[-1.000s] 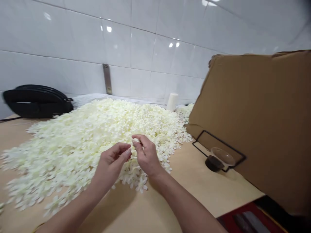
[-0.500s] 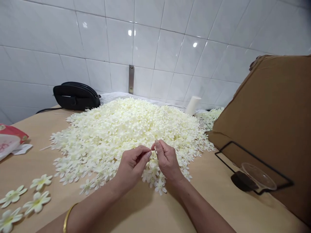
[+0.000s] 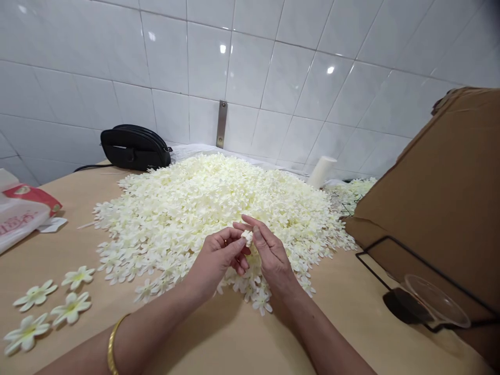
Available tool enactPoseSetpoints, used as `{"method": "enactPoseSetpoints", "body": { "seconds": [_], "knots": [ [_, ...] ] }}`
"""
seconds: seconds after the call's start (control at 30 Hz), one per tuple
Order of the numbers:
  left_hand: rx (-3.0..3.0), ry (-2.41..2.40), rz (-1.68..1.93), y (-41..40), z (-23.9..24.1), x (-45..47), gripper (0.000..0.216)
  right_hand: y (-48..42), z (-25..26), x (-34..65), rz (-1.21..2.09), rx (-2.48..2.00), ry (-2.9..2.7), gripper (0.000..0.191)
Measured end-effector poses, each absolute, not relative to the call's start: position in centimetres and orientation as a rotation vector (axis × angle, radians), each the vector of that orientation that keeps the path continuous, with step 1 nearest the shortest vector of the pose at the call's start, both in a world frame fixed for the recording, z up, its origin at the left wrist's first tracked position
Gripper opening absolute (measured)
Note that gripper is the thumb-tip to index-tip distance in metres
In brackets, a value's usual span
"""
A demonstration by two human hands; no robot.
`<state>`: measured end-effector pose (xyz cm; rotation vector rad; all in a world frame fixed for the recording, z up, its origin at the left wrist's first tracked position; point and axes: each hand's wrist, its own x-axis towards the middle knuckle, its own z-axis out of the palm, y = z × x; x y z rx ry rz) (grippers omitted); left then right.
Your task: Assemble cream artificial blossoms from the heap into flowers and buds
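Observation:
Between the fingertips of both hands is a small white artificial flower (image 3: pixel 247 238), its petals bunched together. My left hand (image 3: pixel 219 255) pinches it from the left with thumb and fingers. From the other side my right hand (image 3: pixel 273 258) presses its thumb and fingers against it, with the index finger stretched out behind. Right behind and below the hands spreads a large heap of pale yellow-white artificial flowers (image 3: pixel 187 203). A few of its flowers lie just under my right hand. The far sides of the fingers are partly hidden.
Several larger flowers (image 3: pixel 71 308) lie at the left on the table (image 3: pixel 230 338). A black bag (image 3: pixel 135 148) stands at the back, a red-and-white packet (image 3: pixel 29 208) at the left. A white cone (image 3: pixel 322 172) rises behind the heap. At right are a cardboard box (image 3: pixel 433 182) and a black wire frame (image 3: pixel 386 238).
The view has shifted, so things sit further right. My fingers have opened out somewhat, and a small white flower now shows between them where earlier the pinched fingertips hid what they held.

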<state>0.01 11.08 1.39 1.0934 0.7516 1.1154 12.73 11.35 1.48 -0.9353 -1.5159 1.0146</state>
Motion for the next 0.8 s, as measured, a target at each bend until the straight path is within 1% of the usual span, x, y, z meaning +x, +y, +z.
{"method": "enactPoseSetpoints", "body": {
  "seconds": [0.13,0.23,0.3,0.4,0.5,0.57,0.63,0.7,0.8],
  "knots": [
    [1.048,0.829,1.187,11.1,1.7,-0.1,0.014,11.8,1.1,13.2,0.831,-0.98,-1.537,0.032],
    [1.082,0.861,1.206,11.1,1.9,-0.1,0.013,12.2,0.8,13.3,0.723,-1.042,-1.561,0.023],
    [1.061,0.832,1.197,11.3,1.9,-0.3,0.012,12.2,0.8,13.3,0.783,-1.042,-1.568,0.019],
    [1.014,0.815,1.18,11.5,1.7,-0.5,0.01,12.0,1.2,13.2,0.901,-1.018,-1.562,0.026],
    [1.077,0.866,1.168,11.5,1.8,-0.5,0.01,11.8,1.5,13.1,0.905,-1.049,-1.536,0.03],
    [1.193,0.941,1.179,11.2,1.9,-0.4,0.011,11.8,1.5,13.2,0.872,-1.061,-1.529,0.03],
    [1.387,1.059,1.262,10.9,1.9,-0.3,0.012,12.0,1.5,13.3,0.831,-1.073,-1.506,0.03],
    [1.692,1.155,1.423,10.6,1.7,-0.3,0.014,12.1,1.4,13.4,0.805,-1.081,-1.464,0.031],
    [2.22,1.148,1.612,10.4,1.4,-0.4,0.022,12.2,1.4,13.4,0.788,-1.079,-1.422,0.03]
  ]
}}
